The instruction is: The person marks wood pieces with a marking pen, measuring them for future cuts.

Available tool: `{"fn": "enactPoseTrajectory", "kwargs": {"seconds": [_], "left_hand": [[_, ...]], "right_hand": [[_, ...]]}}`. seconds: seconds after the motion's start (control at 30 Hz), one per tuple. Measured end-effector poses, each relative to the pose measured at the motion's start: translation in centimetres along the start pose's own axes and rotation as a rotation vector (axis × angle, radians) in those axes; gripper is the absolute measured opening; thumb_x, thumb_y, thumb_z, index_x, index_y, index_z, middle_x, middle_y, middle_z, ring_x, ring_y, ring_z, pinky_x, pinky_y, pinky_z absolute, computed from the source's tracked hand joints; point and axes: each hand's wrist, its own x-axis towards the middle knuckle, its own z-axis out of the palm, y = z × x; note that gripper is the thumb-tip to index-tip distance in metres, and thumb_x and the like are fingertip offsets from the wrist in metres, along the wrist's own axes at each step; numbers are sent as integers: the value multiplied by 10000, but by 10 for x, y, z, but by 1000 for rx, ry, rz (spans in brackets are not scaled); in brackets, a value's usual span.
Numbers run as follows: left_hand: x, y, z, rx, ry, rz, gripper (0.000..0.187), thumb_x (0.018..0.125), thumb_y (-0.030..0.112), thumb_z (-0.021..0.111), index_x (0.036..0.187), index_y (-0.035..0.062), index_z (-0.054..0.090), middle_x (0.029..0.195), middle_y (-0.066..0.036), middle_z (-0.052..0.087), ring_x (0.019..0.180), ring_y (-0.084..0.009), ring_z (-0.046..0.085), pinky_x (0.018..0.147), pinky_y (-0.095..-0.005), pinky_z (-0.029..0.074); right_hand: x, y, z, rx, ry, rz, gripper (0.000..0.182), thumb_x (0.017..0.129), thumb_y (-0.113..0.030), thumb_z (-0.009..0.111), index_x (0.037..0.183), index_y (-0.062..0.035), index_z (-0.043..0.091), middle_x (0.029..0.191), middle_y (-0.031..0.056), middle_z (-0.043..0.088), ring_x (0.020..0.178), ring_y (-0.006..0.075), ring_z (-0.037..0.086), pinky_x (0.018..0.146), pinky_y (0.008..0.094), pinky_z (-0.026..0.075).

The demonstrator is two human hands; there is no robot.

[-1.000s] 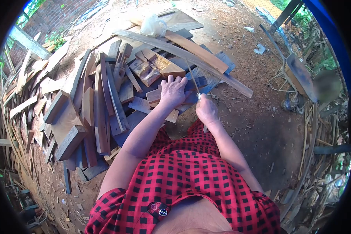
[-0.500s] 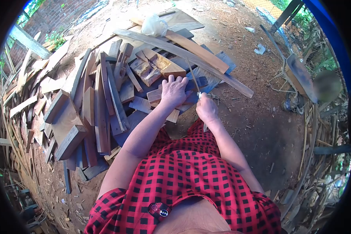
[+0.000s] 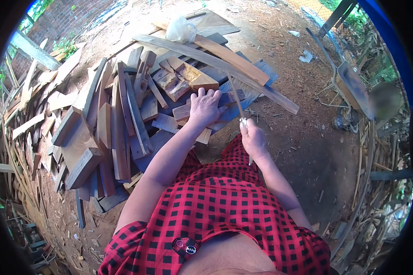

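My left hand point(image 3: 205, 109) is pressed down over a short piece of wood point(image 3: 181, 112) on the pile, fingers apart on its far side and thumb toward me. The wood's middle is hidden under the palm. To the right of it, my right hand point(image 3: 253, 138) is closed around the pale handle of a long, narrow brown tool point(image 3: 235, 94), seen nearly edge-on. The tool points away from me and overlaps a long plank in this view; its exact kind does not show. Just beyond my left fingers lies a hollowed wooden block point(image 3: 204, 82) with a yellowish inside.
Offcuts and boards point(image 3: 118, 123) are heaped to the left. A long plank point(image 3: 215, 59) crosses the far side, with a clear plastic bag point(image 3: 181, 30) nearby. A wheelbarrow-like tray point(image 3: 353, 89) stands at the right. Wood chips litter the dirt ground point(image 3: 307, 156).
My right hand has drawn back toward me and slightly right, bringing the narrow tool with it. My left hand stays in place on the wood.
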Motion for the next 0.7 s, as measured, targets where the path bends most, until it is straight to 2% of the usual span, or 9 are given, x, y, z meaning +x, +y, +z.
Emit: {"fn": "enactPoseTrajectory", "kwargs": {"seconds": [0.7], "left_hand": [[-1, 1, 1, 12, -1, -9, 428, 786, 456, 648, 1055, 135, 563, 1020, -48, 586, 1024, -267, 481, 767, -429, 377]], "right_hand": [[4, -2, 20, -119, -71, 59, 133, 868, -154, 516, 899, -33, 472, 685, 232, 608, 698, 434, 618, 633, 544, 468]]}}
